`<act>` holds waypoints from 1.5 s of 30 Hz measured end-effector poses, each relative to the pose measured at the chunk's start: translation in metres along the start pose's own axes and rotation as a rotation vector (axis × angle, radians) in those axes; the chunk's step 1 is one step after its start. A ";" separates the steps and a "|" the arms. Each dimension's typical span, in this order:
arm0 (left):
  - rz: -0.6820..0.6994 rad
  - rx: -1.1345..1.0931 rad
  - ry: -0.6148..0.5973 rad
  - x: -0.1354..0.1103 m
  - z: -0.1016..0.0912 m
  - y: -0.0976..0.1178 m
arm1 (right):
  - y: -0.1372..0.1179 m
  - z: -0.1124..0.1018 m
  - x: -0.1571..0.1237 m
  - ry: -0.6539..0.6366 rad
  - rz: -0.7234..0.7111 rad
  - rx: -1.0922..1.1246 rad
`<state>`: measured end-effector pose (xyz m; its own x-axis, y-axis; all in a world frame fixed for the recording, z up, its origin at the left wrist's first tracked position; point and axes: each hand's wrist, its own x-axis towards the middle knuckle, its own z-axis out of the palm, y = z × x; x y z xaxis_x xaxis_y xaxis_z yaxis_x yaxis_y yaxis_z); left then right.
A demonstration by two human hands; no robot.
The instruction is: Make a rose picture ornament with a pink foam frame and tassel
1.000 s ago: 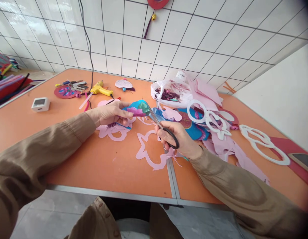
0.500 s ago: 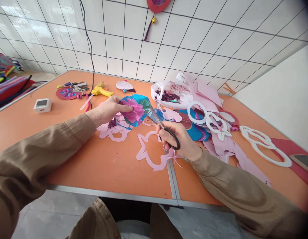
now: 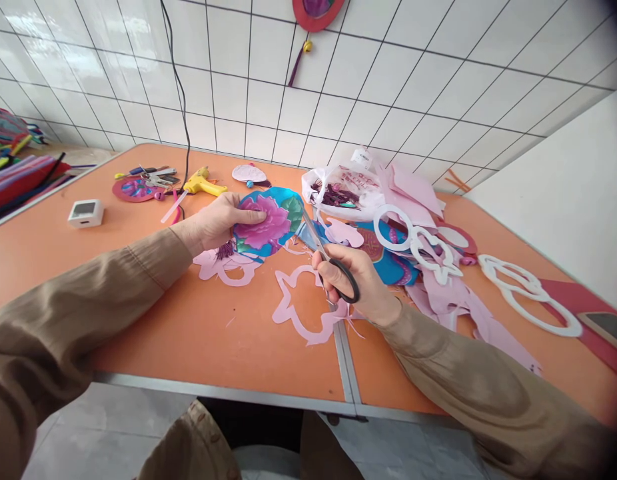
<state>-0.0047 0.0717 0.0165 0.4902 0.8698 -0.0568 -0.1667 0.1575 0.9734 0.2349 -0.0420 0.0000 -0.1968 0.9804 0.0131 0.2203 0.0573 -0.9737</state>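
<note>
My left hand point(image 3: 216, 222) pinches the left edge of a round blue piece printed with a pink flower point(image 3: 268, 223), held tilted up above the orange table point(image 3: 188, 327). My right hand point(image 3: 361, 280) is closed round the black handles of a pair of scissors point(image 3: 328, 260), whose blades point up-left and meet the right edge of the flower piece. Pink paper offcuts point(image 3: 298, 310) lie under and between both hands.
A yellow glue gun point(image 3: 201, 183) with a black cord, keys on a red disc point(image 3: 136, 189) and a small white box point(image 3: 84, 213) lie at the back left. A plastic bag point(image 3: 341, 190), white foam rings point(image 3: 528, 293) and pink sheets crowd the right side. Felt sheets are stacked far left.
My left hand has turned the flower piece from nearly edge-on to facing me, so the whole pink flower shows. The scissors stay at its right edge.
</note>
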 end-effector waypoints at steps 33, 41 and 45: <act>-0.158 -0.012 -0.194 -0.002 0.001 -0.001 | 0.011 -0.003 0.001 -0.117 -0.075 0.169; -0.164 -0.020 -0.178 -0.006 0.007 -0.001 | 0.009 -0.004 0.000 -0.109 -0.064 0.125; -0.152 0.002 -0.201 -0.004 0.004 -0.003 | 0.007 -0.004 -0.001 -0.109 -0.054 0.106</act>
<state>-0.0032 0.0657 0.0151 0.6695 0.7259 -0.1575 -0.0767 0.2784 0.9574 0.2404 -0.0421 -0.0059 -0.3099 0.9496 0.0474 0.1058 0.0840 -0.9908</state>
